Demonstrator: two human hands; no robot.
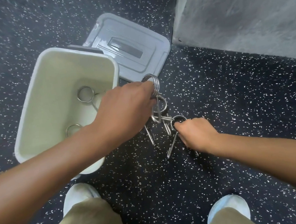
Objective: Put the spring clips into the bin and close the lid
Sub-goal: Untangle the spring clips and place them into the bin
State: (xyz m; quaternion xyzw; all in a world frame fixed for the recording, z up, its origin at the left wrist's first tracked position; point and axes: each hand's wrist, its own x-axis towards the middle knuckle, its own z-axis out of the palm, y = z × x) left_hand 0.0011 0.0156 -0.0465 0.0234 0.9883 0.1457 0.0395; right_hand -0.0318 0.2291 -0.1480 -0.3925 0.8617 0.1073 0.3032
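An open pale bin (33,105) stands on the floor at the left, with two steel spring clips (85,95) lying inside. My left hand (125,108) is just right of the bin's rim, shut on a spring clip (154,83) lifted off the floor. Below it more clips (162,117) lie in a small pile. My right hand (195,134) rests on the floor, fingers closed on another spring clip (172,145). The grey lid (131,46) lies flat on the floor behind the bin.
The floor (233,93) is dark speckled rubber. A grey concrete block (242,10) rises at the upper right. My two white shoes (77,197) and khaki trouser legs are at the bottom of the view.
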